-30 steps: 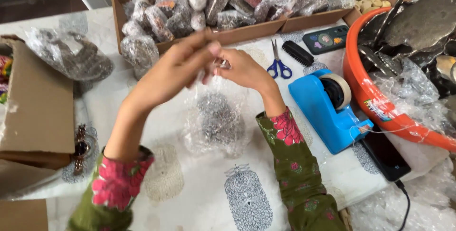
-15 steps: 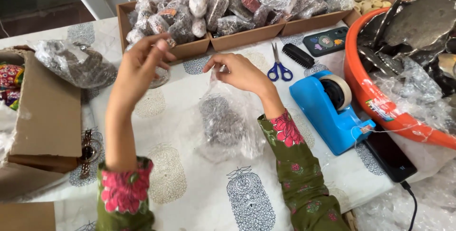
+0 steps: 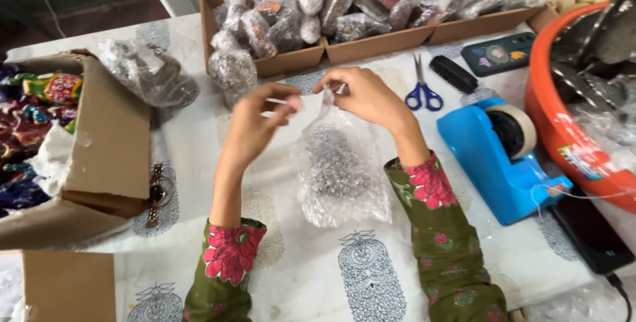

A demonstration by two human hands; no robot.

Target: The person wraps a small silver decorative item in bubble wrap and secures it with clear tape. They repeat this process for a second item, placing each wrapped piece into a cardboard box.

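Observation:
A bubble-wrapped bundle [image 3: 338, 169] lies on the white printed tablecloth [image 3: 371, 275] between my forearms. My right hand [image 3: 364, 97] pinches the wrap's top edge. My left hand [image 3: 255, 123] holds a short strip of clear tape [image 3: 281, 102] by its end, just left of the bundle's top. Both sleeves are green with red flowers. A blue tape dispenser [image 3: 500, 156] stands to the right of my right forearm.
Cardboard trays [image 3: 391, 40] of wrapped bundles line the far edge. Blue-handled scissors [image 3: 422, 87], a black brush [image 3: 453, 73] and a dark remote-like device [image 3: 498, 52] lie near them. An orange tub [image 3: 563, 136] is at right, an open carton [image 3: 109, 143] at left, a wristwatch [image 3: 156, 193] beside it.
My left hand swung out to the left and has come back toward the bundle, now holding a tape strip. My right hand stayed at the wrap's top.

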